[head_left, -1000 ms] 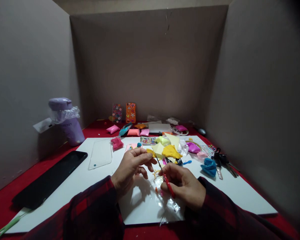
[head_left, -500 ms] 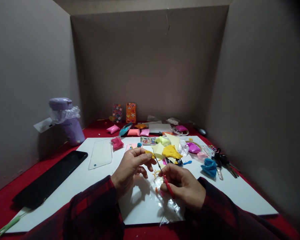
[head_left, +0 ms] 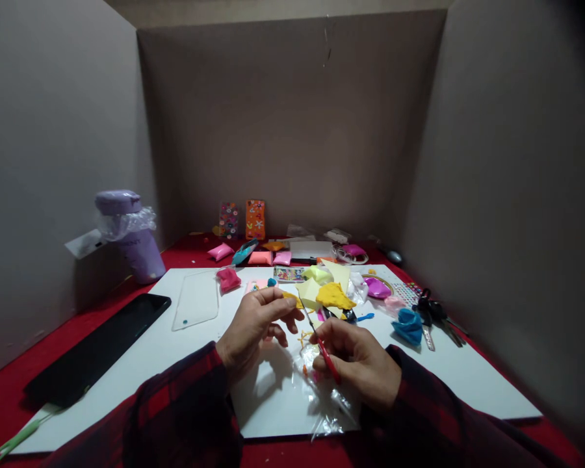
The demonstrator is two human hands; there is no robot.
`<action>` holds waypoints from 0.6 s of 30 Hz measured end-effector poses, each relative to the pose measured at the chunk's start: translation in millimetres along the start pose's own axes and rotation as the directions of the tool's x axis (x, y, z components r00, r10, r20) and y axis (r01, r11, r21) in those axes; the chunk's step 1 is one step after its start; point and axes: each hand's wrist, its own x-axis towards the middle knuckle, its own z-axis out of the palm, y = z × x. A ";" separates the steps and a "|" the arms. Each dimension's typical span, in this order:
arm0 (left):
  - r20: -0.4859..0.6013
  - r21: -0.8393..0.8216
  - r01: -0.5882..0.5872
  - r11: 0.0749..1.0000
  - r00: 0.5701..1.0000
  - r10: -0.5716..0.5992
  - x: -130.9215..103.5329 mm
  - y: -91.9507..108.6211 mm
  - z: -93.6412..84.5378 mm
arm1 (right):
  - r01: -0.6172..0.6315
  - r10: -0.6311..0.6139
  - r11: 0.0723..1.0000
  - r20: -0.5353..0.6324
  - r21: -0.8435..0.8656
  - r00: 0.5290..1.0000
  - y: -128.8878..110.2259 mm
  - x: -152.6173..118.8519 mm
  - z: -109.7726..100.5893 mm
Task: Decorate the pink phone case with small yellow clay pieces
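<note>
Between the thumb and forefinger of my left hand (head_left: 258,325) is a small piece of yellow clay (head_left: 292,299). My right hand (head_left: 361,361) is closed round the red handles of a pair of scissors (head_left: 327,359). Their narrow metal blades point up and away, with the tips right beside the yellow piece; I cannot tell whether they touch it. Beyond them a larger flattened lump of yellow clay (head_left: 336,296) rests over pale yellow paper (head_left: 311,292). Thin yellow scraps (head_left: 304,338) and a clear plastic wrapper (head_left: 329,396) lie below my hands.
A clear phone case (head_left: 196,302) and a black phone (head_left: 100,348) lie left, near a purple bottle (head_left: 141,250). At right are a blue clay lump (head_left: 408,326) and keys (head_left: 428,328). Two decorated cases, one orange (head_left: 255,220), stand at the back.
Almost nothing differs. Both hands keep their places, with the scissors still beside the yellow clay piece.
</note>
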 end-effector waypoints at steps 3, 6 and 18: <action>-0.005 -0.004 -0.007 1.000 1.000 0.007 0.3 0.3 0.0 | -0.008 0.007 0.999 -0.019 -0.034 1.000 -8.5 -1.8 1.2; -0.017 -0.015 -0.012 1.000 1.000 0.012 0.7 0.1 -0.4 | -0.020 0.019 0.999 -0.029 -0.041 0.999 -17.1 -3.5 2.5; 0.023 -0.007 0.039 0.999 0.999 -0.039 0.9 0.2 -1.1 | 0.014 -0.012 0.998 0.046 -0.054 0.999 -9.1 -3.6 1.1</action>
